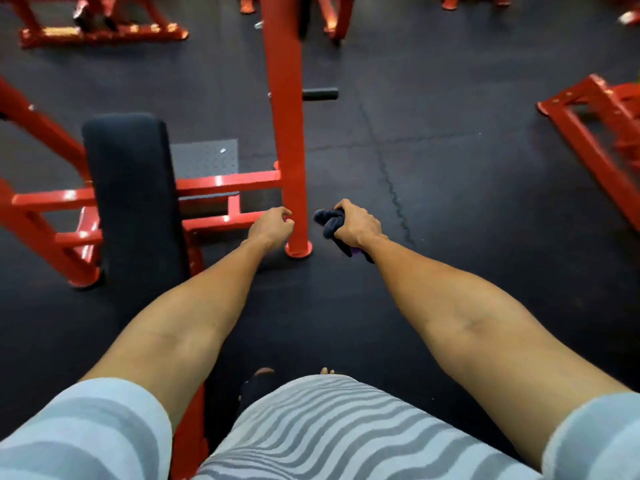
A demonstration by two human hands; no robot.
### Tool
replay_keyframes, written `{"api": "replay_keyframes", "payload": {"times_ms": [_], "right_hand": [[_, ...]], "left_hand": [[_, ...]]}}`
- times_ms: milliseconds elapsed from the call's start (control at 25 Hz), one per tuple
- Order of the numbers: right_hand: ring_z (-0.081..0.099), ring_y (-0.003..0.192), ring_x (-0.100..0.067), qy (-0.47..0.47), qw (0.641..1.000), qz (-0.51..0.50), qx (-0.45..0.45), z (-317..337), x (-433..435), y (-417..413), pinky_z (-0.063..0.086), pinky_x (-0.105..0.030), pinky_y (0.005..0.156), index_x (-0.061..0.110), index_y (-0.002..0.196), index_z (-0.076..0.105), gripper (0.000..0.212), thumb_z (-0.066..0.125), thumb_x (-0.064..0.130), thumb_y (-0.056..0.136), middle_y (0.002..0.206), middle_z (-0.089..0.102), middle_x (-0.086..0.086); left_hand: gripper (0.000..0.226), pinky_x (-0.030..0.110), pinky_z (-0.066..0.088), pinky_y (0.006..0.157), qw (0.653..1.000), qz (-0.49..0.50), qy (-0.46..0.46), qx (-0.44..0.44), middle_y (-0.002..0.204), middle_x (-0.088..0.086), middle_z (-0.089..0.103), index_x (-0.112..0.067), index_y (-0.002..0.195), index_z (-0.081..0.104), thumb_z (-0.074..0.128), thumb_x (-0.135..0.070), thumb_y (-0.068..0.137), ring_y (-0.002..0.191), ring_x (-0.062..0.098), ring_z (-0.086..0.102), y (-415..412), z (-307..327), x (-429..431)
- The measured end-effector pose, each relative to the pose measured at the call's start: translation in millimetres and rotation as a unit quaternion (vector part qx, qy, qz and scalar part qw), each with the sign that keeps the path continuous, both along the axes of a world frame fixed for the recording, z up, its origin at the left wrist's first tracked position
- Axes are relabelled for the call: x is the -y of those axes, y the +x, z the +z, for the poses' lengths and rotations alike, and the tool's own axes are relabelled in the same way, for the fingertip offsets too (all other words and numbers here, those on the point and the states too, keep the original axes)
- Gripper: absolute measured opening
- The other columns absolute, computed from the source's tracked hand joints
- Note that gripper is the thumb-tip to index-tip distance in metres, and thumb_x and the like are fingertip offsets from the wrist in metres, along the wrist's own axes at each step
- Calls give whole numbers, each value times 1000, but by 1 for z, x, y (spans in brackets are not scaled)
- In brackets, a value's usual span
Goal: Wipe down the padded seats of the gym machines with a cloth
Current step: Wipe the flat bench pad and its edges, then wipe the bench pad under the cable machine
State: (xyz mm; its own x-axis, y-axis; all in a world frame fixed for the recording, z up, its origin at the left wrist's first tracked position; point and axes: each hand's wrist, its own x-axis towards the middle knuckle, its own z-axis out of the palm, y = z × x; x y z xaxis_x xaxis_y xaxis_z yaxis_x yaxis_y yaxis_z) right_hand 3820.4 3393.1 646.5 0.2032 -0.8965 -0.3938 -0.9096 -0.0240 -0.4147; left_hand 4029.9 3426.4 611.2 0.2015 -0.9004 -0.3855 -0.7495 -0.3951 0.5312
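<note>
Right of the red post, the right grip clamps a seemingly soft, light cloth mid-bunch; the left grip curls loosely, empty.

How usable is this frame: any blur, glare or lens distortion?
Head view: motion blur smears the red frame at top left; glare spots the red crossbar; the wide-angle lens stretches the forearms; the dark cloth in the right hand shows little detail.

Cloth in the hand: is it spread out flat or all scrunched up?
Scrunched up. The dark cloth is bunched inside the right hand, fingers curled round it, with folds sticking out both sides.
</note>
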Motion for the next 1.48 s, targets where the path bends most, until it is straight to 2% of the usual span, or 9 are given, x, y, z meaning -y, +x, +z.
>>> {"api": "replay_keyframes", "payload": {"times_ms": [160,360,560,680,920,1280,1480], "right_hand": [[60,109,-31,-40,995,-86,10,33,32,-84,42,-37,81,30,130,48,43,52,20,89,124,62,-3],[57,99,-26,-95,976,-196,1,71,75,-193,41,-35,81,30,126,48,41,55,21,86,120,61,-1],[60,113,-28,-131,942,-306,-47,104,100,-305,39,-34,81,32,128,48,43,55,23,86,127,60,1],[61,114,-27,-135,917,-371,-64,121,101,-363,39,-33,80,32,130,48,45,55,24,87,128,60,0],[62,114,-29,-152,859,-478,-98,141,62,-481,41,-34,80,29,136,45,48,56,26,89,133,58,-1],[62,116,-31,-194,776,-588,-121,158,-15,-683,40,-33,76,24,132,48,42,57,24,90,131,60,-5],[62,113,-32,-190,752,-618,-131,177,-58,-789,43,-35,77,27,131,48,49,60,21,84,128,61,-4]], "left_hand": [[40,38,46,104,996,-87,-21,25,137,5,63,-20,133,63,51,-23,95,127,29,57,-79,39,72],[42,38,47,95,980,-190,-59,25,136,5,61,-23,133,61,46,-26,95,121,30,57,-185,80,165],[40,38,47,95,951,-296,-84,-16,133,6,61,-24,130,61,45,-29,94,116,31,58,-313,103,244],[40,39,48,96,929,-357,-91,-26,134,8,61,-22,132,60,45,-27,96,115,32,58,-391,117,268],[42,41,49,100,876,-467,-111,-51,133,7,63,-23,137,59,49,-28,97,117,32,60,-553,152,263],[36,39,50,96,793,-585,-159,-62,131,6,65,-23,128,65,53,-27,95,118,33,61,-806,188,206],[36,39,50,100,758,-620,-185,-78,131,6,67,-25,125,67,54,-29,92,120,32,61,-933,208,181]]}}
